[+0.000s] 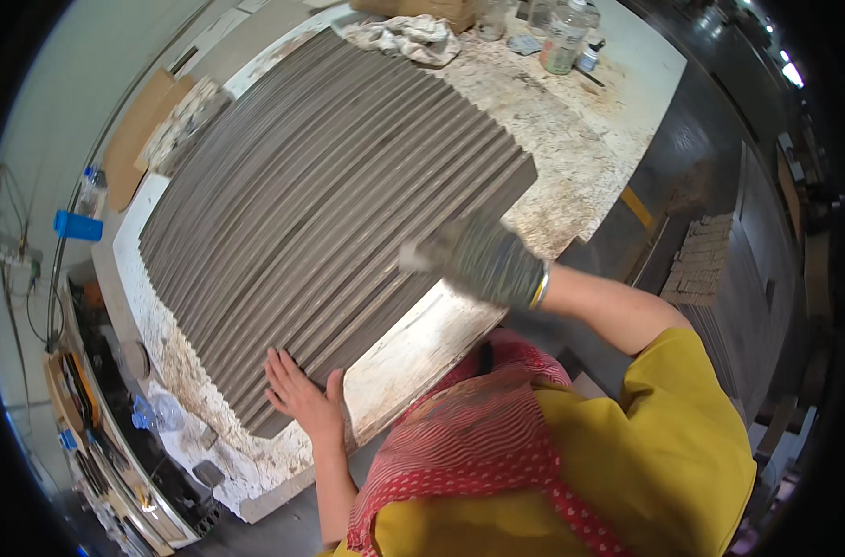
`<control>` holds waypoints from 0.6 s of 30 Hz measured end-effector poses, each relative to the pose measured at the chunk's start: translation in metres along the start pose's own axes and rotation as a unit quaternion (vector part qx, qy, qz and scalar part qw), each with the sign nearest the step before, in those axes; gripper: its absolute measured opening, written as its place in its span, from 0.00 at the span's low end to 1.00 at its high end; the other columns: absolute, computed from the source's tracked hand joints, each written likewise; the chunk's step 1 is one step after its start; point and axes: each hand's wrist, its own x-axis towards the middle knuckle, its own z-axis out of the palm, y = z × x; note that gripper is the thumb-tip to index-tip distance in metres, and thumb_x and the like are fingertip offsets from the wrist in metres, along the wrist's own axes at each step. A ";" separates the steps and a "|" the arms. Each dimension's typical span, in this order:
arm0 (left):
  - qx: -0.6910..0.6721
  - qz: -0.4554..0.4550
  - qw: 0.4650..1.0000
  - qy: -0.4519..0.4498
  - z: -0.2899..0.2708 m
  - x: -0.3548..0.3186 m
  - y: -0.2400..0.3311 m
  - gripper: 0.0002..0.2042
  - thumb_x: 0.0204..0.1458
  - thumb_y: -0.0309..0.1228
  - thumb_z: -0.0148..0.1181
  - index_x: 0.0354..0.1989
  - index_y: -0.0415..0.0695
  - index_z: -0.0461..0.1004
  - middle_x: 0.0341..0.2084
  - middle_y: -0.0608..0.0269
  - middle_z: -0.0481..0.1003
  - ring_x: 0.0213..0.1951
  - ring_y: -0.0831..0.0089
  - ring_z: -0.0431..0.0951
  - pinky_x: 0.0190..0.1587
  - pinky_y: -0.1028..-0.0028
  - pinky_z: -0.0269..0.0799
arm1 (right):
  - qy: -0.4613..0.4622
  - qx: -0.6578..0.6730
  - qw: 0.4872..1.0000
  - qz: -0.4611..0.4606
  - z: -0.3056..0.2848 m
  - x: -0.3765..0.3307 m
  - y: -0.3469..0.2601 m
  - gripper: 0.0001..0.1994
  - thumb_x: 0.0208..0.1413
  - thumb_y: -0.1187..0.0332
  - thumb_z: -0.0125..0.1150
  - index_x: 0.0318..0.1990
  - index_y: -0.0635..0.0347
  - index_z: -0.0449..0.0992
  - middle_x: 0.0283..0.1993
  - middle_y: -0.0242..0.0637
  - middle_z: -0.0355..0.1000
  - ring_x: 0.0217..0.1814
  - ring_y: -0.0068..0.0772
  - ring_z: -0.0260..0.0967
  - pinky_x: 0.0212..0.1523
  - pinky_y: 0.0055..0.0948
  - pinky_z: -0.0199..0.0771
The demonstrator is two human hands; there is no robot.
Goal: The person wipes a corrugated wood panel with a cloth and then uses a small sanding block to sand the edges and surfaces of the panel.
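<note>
A broad row of long, thin grey-brown strips [311, 186] lies side by side on the worktable, their edges forming ridges. My bare left hand [306, 397] rests on the near left ends of the strips, fingers stretched out and thumb apart. Over the near right part of the row is my right hand [483, 258], in a dark grey-green knitted glove. Motion smears its fingers, and a pale patch shows at their tips. Whether that is a held piece or the fingertips, I cannot tell.
The white, stained tabletop [589, 139] surrounds the strips. At its far side are a crumpled cloth [408, 39], a clear bottle [563, 42] and a small bottle [589, 58]. A blue container [77, 226] stands left. Stacked panels [719, 278] are on the right.
</note>
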 end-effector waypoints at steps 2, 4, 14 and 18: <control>0.000 0.004 1.000 -0.002 0.000 0.000 0.000 0.50 0.48 0.49 0.69 0.74 0.37 0.49 0.76 0.52 0.48 0.76 0.50 0.44 0.72 0.43 0.34 | -0.045 -0.031 0.992 0.117 -0.012 -0.003 0.046 0.09 0.61 0.66 0.52 0.48 0.48 0.73 0.29 0.41 0.74 0.26 0.44 0.73 0.29 0.44 0.75; 0.006 -0.002 1.000 -0.003 0.000 0.000 0.000 0.50 0.48 0.48 0.69 0.74 0.37 0.49 0.76 0.52 0.48 0.76 0.49 0.44 0.72 0.44 0.34 | -0.097 0.006 0.926 0.365 -0.030 -0.012 0.105 0.14 0.63 0.63 0.52 0.53 0.51 0.75 0.32 0.45 0.75 0.31 0.47 0.74 0.35 0.48 0.74; 0.011 -0.004 1.000 -0.012 0.000 -0.001 -0.003 0.50 0.49 0.50 0.69 0.75 0.39 0.48 0.76 0.53 0.47 0.76 0.49 0.45 0.72 0.44 0.35 | -0.028 -0.147 0.969 0.198 -0.014 -0.029 0.107 0.11 0.61 0.66 0.53 0.49 0.50 0.76 0.31 0.42 0.75 0.33 0.42 0.76 0.26 0.40 0.74; 0.020 0.013 1.000 -0.002 -0.001 -0.002 -0.004 0.50 0.50 0.53 0.66 0.75 0.39 0.49 0.76 0.53 0.47 0.76 0.49 0.45 0.72 0.45 0.35 | -0.008 -0.092 0.982 0.164 -0.023 -0.007 0.133 0.11 0.62 0.71 0.51 0.49 0.51 0.74 0.31 0.42 0.76 0.28 0.46 0.75 0.28 0.43 0.77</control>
